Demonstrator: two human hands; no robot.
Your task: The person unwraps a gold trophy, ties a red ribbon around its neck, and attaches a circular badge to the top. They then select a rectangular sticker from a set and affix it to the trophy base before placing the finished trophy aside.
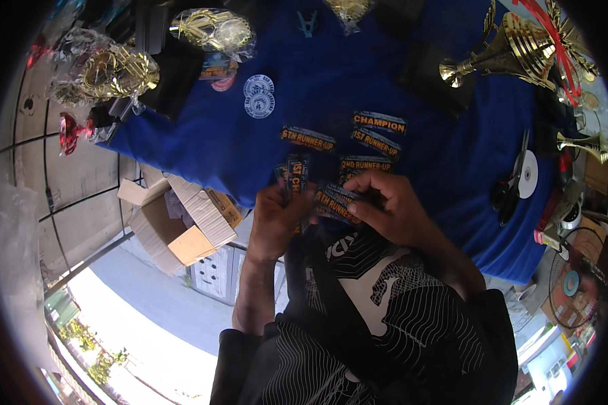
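My left hand [271, 217] is closed round a small stack of dark printed labels [296, 173] with orange lettering, held upright. Between the thumb and fingers of my right hand [393, 204] is another such label [338, 203], tilted, its left end close to my left fingers. Just beyond my hands, several matching labels lie on the blue cloth [236, 145]: one label [308, 139] sits apart on the left, while a top label [380, 122], a slanted label [376, 144] and a lower label [366, 164] form a column on the right.
Round blue-and-white stickers [259, 96] lie at the far left, near a plastic-wrapped gold trophy part [216, 32]. A large gold trophy cup [510, 50] lies far right. Black scissors [510, 185] and a white disc-shaped roll [527, 174] rest at right. An open cardboard box [159, 226] stands left, below the cloth.
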